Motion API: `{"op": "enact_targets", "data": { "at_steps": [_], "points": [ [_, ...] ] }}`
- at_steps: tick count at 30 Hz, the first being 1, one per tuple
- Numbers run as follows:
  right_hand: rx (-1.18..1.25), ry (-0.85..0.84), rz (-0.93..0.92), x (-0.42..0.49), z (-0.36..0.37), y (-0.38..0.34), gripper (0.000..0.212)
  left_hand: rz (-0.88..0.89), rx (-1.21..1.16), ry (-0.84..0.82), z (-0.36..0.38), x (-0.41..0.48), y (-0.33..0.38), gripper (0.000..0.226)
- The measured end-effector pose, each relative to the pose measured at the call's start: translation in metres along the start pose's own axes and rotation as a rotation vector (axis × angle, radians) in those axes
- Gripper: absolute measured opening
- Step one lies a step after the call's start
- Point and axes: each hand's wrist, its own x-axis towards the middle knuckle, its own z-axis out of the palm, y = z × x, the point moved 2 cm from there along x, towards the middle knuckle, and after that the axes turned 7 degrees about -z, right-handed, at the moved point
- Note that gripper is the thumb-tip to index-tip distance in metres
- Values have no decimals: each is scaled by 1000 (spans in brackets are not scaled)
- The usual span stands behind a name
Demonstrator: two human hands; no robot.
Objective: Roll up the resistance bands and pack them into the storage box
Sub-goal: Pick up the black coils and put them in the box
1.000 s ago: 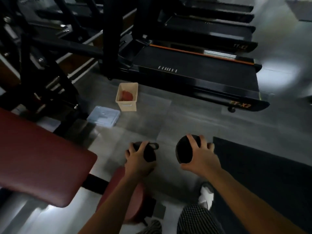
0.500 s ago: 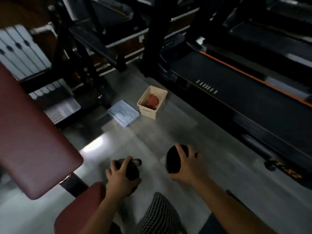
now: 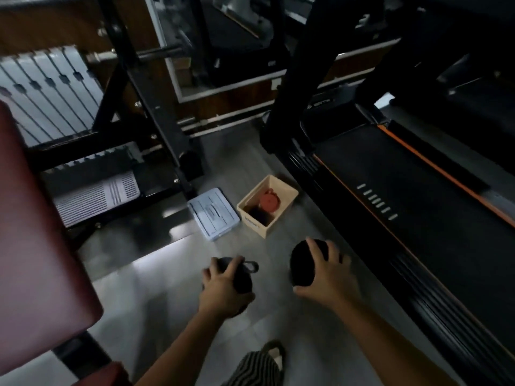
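Hands (image 3: 223, 288) (image 3: 326, 277) curled round dark rolls (image 3: 302, 267) (bands, probably)

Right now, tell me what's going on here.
A person grips two rolled black bands: the smaller roll in the left hand, the larger roll in the right hand. Both are held short of the open beige storage box, which already holds a red roll. The blue lid lies on the floor beside the box.
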Motion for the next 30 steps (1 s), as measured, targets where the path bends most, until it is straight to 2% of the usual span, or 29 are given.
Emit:
{"op": "enact_targets", "data": {
  "at_steps": [7, 16, 23, 30],
  "points": [
    [27, -118, 18, 90, -32, 80, 107, -19, -41, -32, 15, 75, 102, 88],
    [-145, -221, -248, 231, -105, 138, 105, -286, -266, -3, 36, 141, 180, 87],
    [-253, -327, -368, 344, -107, 118, 107, -442, -397, 48, 35, 196, 184, 85],
    [-312, -382, -411, 465, -75, 83, 108, -518, -462, 54, 25, 314, 175, 82]
  ]
}}
